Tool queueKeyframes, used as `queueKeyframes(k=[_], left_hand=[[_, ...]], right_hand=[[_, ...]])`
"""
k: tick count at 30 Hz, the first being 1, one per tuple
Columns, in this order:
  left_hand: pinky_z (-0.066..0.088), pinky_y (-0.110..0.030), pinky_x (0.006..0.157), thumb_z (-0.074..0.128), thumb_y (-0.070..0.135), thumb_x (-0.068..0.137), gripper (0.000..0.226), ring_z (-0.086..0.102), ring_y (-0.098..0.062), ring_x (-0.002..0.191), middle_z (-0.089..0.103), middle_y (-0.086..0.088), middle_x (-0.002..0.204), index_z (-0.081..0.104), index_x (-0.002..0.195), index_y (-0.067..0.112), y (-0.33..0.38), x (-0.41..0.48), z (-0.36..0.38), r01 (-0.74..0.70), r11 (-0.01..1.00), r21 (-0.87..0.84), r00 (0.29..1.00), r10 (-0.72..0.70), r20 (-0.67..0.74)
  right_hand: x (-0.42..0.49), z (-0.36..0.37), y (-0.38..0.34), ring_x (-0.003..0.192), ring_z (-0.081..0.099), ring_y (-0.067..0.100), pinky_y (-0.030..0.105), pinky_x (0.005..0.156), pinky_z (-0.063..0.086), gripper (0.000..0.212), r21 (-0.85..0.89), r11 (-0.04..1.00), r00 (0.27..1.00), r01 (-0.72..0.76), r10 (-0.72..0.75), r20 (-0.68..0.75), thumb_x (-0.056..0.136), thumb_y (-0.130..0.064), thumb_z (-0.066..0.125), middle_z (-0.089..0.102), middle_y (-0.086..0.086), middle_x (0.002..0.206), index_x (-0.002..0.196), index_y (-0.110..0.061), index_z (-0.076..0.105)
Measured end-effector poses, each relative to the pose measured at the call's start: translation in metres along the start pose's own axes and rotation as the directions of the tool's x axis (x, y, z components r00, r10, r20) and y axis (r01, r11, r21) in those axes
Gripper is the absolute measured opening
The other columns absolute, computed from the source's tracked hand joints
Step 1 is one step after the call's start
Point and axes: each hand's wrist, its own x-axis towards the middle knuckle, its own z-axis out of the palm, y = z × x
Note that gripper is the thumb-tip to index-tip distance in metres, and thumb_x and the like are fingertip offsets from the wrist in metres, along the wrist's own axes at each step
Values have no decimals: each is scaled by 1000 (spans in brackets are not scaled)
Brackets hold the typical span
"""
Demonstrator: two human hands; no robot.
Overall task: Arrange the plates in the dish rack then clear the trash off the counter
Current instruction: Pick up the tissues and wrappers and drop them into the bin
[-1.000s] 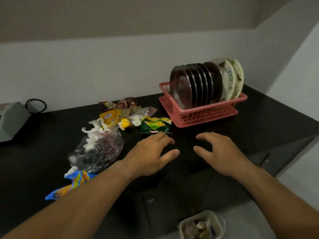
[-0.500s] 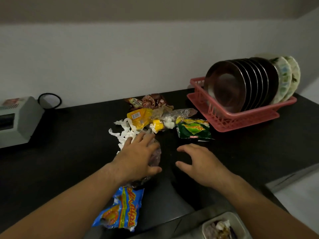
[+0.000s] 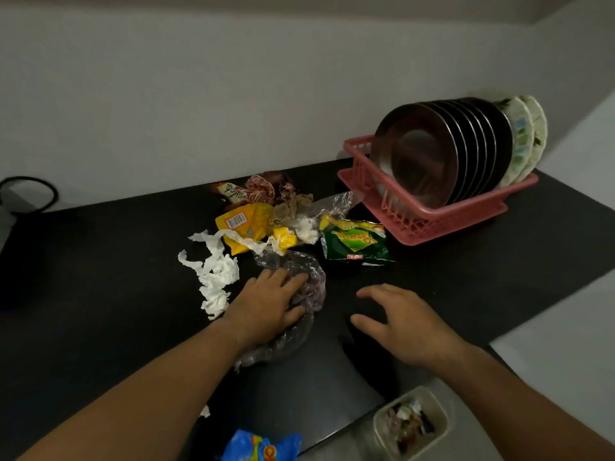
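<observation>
A: Entry, head view. Far left edge of frame?

B: A black cable loop (image 3: 28,194) against the white wall, resting at the back of the black countertop (image 3: 100,277).

A: Moving right, centre-left?

B: Crumpled white tissue paper (image 3: 213,271) lies on the counter. Just beside it, the left hand (image 3: 266,304) is flat on a crumpled clear plastic bag (image 3: 309,287), fingers spread and pressing down on it. Whether the fingers are curled around the plastic, I cannot tell.

A: Above that hand?

B: Trash cluster, centre of frame: a yellow foil wrapper with a barcode (image 3: 244,227), a red-brown snack wrapper (image 3: 253,189) behind it, and a green and yellow chip packet (image 3: 356,242) to the right, near the rack.

A: Bottom centre?

B: A blue printed snack bag (image 3: 263,447) at the near counter edge, partly cut off by the frame.

A: Right hand?

B: The right hand (image 3: 402,324) is over bare counter, fingers spread apart, holding nothing.

A: Lower right?

B: A small pale bin (image 3: 412,420) below the counter edge, with scraps inside.

A: Upper right?

B: A pink plastic dish rack (image 3: 432,214) sits on the counter. A row of dark metal plates (image 3: 432,154) stands upright in it, with two pale patterned plates (image 3: 529,134) behind them.
</observation>
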Motion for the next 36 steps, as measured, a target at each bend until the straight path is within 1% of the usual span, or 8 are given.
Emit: queueKeyframes(k=[9, 17, 22, 25, 28, 31, 33, 36], left_hand=[[44, -35, 89, 40, 31, 100, 50, 49, -25, 110, 50, -6, 129, 30, 148, 26, -12, 15, -3, -105, 994, -12, 994, 105, -4], [43, -38, 86, 40, 30, 98, 55, 50, -25, 105, 51, -6, 116, 23, 151, 31, -8, 34, -20, -152, 987, -50, 988, 150, -28], [44, -34, 85, 41, 30, 99, 39, 51, -21, 107, 54, -3, 117, 47, 138, 27, 2, 47, -31, -157, 981, -118, 986, 149, -76], [43, -31, 77, 40, 36, 96, 34, 53, -20, 98, 56, -2, 103, 60, 118, 21, 6, 53, -35, -160, 980, -117, 978, 142, -151], [36, -29, 68, 41, 55, 89, 43, 50, -18, 87, 52, 1, 88, 61, 96, 18, 9, 59, -37, -149, 981, -128, 963, 114, -245], [32, -25, 69, 50, 77, 74, 61, 37, -10, 86, 41, 6, 88, 59, 96, 20, 12, 65, -42, -141, 976, -166, 969, 102, -225], [33, -24, 72, 61, 68, 75, 54, 34, -9, 88, 36, 6, 93, 58, 100, 20, 15, 68, -45, -130, 970, -205, 974, 87, -209], [39, -22, 75, 67, 33, 85, 22, 46, -11, 93, 38, 5, 106, 55, 98, 20, 21, 69, -50, -117, 940, -320, 976, 49, -214]], right_hand=[[10, -6, -3, 125, 47, 7, 31, 102, 45, 52, 24, 1000, 999, -3, 3, -33, 91, -52, 58, 49, -13, 138, 138, -33, 48], [23, -9, -1, 129, 43, 6, 29, 104, 43, 53, 33, 999, 999, -14, 15, -34, 92, -53, 56, 45, -14, 143, 141, -34, 45], [30, -10, 7, 128, 44, 5, 29, 104, 43, 53, 48, 998, 999, -30, 31, -31, 92, -53, 57, 46, -15, 143, 140, -34, 45], [35, -11, 12, 126, 45, 5, 29, 103, 44, 53, 57, 998, 998, -38, 41, -55, 92, -53, 58, 47, -15, 142, 140, -34, 47], [39, -11, 14, 126, 46, 6, 29, 103, 44, 53, 67, 997, 997, -44, 48, -63, 91, -53, 58, 48, -15, 141, 139, -34, 47], [42, -10, 15, 126, 46, 6, 31, 103, 44, 54, 79, 996, 997, -46, 51, -63, 90, -54, 58, 47, -15, 142, 140, -34, 47], [45, -11, 16, 127, 45, 6, 32, 103, 45, 55, 81, 995, 997, -52, 57, -57, 90, -54, 58, 47, -14, 142, 140, -35, 46], [47, -13, 15, 126, 46, 7, 31, 103, 45, 54, 71, 996, 997, -60, 64, -47, 91, -53, 58, 46, -14, 142, 140, -35, 46]])
